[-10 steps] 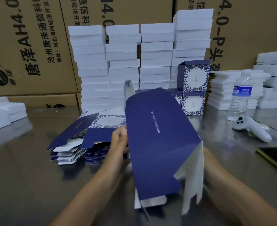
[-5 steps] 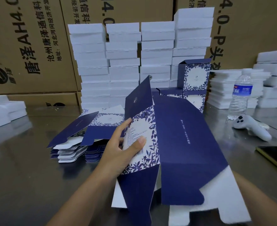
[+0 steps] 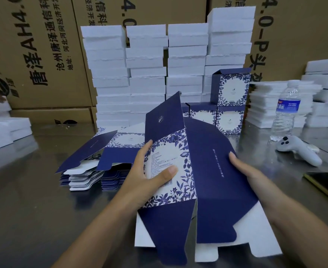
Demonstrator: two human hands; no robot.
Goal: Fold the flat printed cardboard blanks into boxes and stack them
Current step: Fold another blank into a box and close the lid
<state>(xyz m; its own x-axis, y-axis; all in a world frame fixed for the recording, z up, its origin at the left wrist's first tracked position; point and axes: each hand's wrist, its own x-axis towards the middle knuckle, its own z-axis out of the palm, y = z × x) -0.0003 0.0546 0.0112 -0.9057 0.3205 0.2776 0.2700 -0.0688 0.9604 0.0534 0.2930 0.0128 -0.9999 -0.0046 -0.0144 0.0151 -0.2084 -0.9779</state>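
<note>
Two hands (image 3: 149, 178) (image 3: 244, 171) grip one blank (image 3: 213, 182) | at least three folded boxes (image 3: 231, 88)

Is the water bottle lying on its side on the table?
No, the water bottle stands upright on the table, just behind the white controller.

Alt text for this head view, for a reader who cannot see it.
Two bare hands hold a half-opened navy and floral cardboard blank over a metal table, the left hand gripping its floral panel, the right hand its plain navy panel. Behind lie a pile of flat blanks, folded boxes and white stacks.
</note>
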